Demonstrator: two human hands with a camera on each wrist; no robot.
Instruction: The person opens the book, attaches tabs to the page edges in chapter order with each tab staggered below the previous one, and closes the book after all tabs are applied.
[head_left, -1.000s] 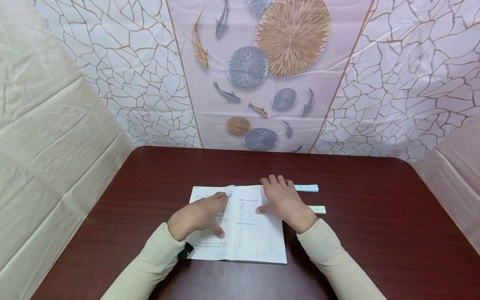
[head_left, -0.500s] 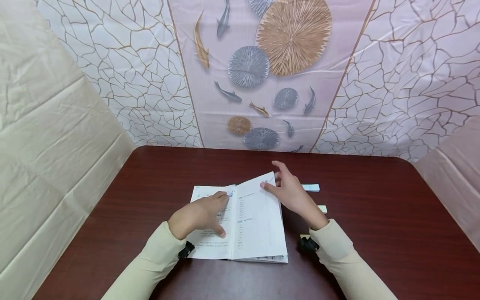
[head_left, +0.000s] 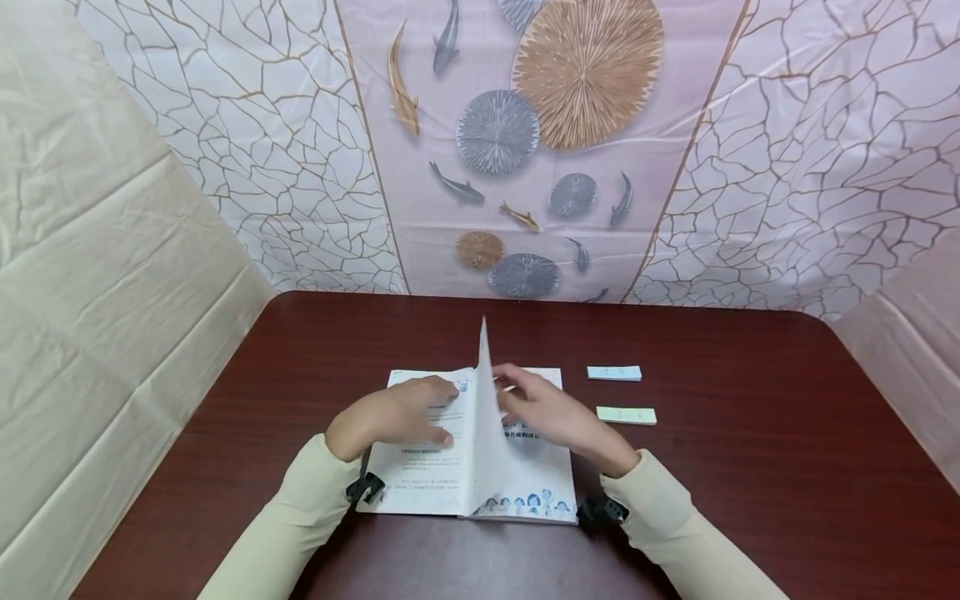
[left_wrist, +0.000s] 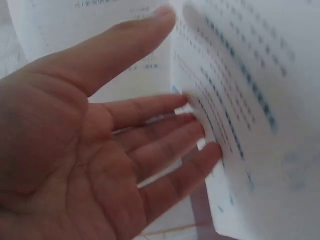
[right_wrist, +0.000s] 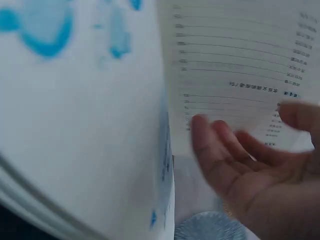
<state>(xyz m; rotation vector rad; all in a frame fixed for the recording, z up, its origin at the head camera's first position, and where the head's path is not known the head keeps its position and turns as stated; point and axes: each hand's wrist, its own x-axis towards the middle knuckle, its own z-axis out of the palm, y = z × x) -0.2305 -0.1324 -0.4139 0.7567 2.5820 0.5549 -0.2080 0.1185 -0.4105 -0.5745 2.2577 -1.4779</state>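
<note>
An open book [head_left: 412,493] lies on the table, with one page [head_left: 486,450] standing nearly upright at its middle. My left hand [head_left: 393,417] rests over the left page, thumb spread from the fingers. In the left wrist view its fingertips [left_wrist: 212,150] touch the printed paper near the fold. My right hand [head_left: 551,412] is on the right side of the raised page, its loosely bent fingers [right_wrist: 205,137] against or close to that printed page in the right wrist view. Blue drawn figures [head_left: 533,502] show along the bottom of the right page.
A pale blue paper strip [head_left: 614,373] and a pale green one [head_left: 626,415] lie right of the book on the dark red table [head_left: 750,433]. A patterned cloth [head_left: 480,192] hangs behind the table's far edge.
The right page has been lifted and swung leftward to upright, uncovering the page with blue figures. My right hand has moved left and toward me; the left hand stays nearly in place.
</note>
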